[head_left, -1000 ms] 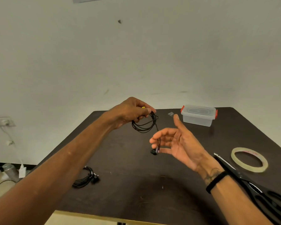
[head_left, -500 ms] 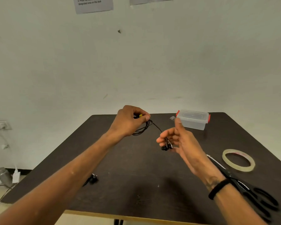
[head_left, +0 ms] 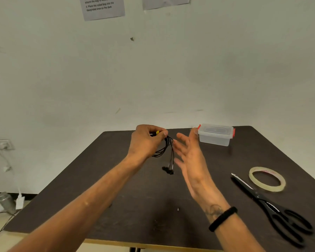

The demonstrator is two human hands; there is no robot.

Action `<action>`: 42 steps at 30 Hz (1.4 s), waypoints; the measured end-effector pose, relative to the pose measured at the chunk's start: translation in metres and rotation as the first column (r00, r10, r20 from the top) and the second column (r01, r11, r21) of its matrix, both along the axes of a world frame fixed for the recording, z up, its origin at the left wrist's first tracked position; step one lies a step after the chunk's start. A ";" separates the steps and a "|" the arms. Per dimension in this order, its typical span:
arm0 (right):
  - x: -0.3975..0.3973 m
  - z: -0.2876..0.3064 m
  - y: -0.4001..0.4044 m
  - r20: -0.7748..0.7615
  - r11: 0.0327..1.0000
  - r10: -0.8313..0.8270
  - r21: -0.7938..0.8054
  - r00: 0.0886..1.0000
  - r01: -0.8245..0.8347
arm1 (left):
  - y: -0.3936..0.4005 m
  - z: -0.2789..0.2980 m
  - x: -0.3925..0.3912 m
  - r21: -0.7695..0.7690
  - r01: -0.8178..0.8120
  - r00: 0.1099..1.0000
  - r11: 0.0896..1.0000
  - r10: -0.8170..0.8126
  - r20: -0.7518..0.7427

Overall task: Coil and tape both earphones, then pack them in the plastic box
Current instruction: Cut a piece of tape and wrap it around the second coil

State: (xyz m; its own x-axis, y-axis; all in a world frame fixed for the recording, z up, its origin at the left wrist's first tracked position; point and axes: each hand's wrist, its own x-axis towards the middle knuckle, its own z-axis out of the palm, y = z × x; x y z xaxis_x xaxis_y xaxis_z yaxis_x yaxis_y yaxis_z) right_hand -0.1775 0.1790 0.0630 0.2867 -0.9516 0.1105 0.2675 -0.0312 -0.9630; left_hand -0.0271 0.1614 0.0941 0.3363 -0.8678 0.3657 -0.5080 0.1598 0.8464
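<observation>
My left hand (head_left: 147,141) grips a partly coiled black earphone (head_left: 168,155) above the dark table (head_left: 135,197); cable loops hang below the fist and the two earbuds dangle on short ends. My right hand (head_left: 188,153) is just right of the hanging cable with fingers spread and straight, holding nothing. A clear plastic box (head_left: 215,134) with red latches and its lid on stands at the far edge. A roll of clear tape (head_left: 267,178) lies at the right. The second earphone is hidden behind my left forearm.
Black scissors (head_left: 273,208) lie near the right edge, just in front of the tape. Paper sheets (head_left: 103,7) hang on the wall. On the floor at the left are a wall socket, cables and a grey object.
My right hand has let go of the earbuds, which now dangle from the coil in my left hand. The view has tilted up, and my forearm now covers the second earphone.
</observation>
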 end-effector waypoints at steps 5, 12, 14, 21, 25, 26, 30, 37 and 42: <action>0.010 -0.004 0.019 -0.082 0.995 -0.102 -0.029 0.991 0.100 | 0.000 -0.003 -0.007 -0.018 -0.058 0.998 0.998 0.059 0.028; 0.025 -0.014 0.026 0.041 0.998 -0.059 0.003 0.997 0.059 | 0.001 -0.005 -0.011 -0.032 -0.076 0.996 0.997 0.077 0.052; 0.032 -0.015 0.019 0.093 0.997 -0.069 0.036 0.993 0.066 | 0.003 -0.006 -0.014 -0.019 -0.068 0.997 0.998 0.068 0.032; 0.031 -0.003 0.009 0.216 0.980 -0.079 0.194 0.973 0.036 | 0.004 -0.010 -0.010 0.020 -0.013 0.998 1.000 0.014 -0.054; 0.022 0.000 0.005 0.236 0.973 -0.044 0.232 0.971 -0.013 | 0.000 -0.012 -0.004 0.056 0.005 0.992 0.998 0.002 -0.130; 0.020 0.000 0.004 0.233 0.970 -0.039 0.244 0.972 -0.020 | 0.000 -0.012 -0.002 0.072 0.009 0.988 0.997 0.003 -0.153; 0.015 -0.001 -0.001 0.193 0.954 0.009 0.292 0.981 -0.066 | 0.002 -0.018 -0.001 0.118 0.035 0.971 0.992 -0.006 -0.239; 0.006 0.005 0.000 0.167 0.917 0.032 0.387 0.985 -0.095 | 0.007 -0.034 0.002 0.095 0.004 0.949 0.995 0.026 -0.314; -0.002 0.009 -0.006 0.198 0.890 0.022 0.443 0.980 -0.109 | 0.012 -0.045 -0.001 0.079 0.012 0.924 0.997 0.019 -0.383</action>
State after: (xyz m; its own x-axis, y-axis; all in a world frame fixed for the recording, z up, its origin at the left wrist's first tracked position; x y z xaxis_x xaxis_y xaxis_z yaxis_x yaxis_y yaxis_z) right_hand -0.1790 0.1728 0.0717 0.3663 -0.8910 -0.2681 0.4257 0.4167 -0.8032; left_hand -0.0277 0.1732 0.0495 0.4402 -0.8870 0.1393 -0.1427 0.0841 0.9862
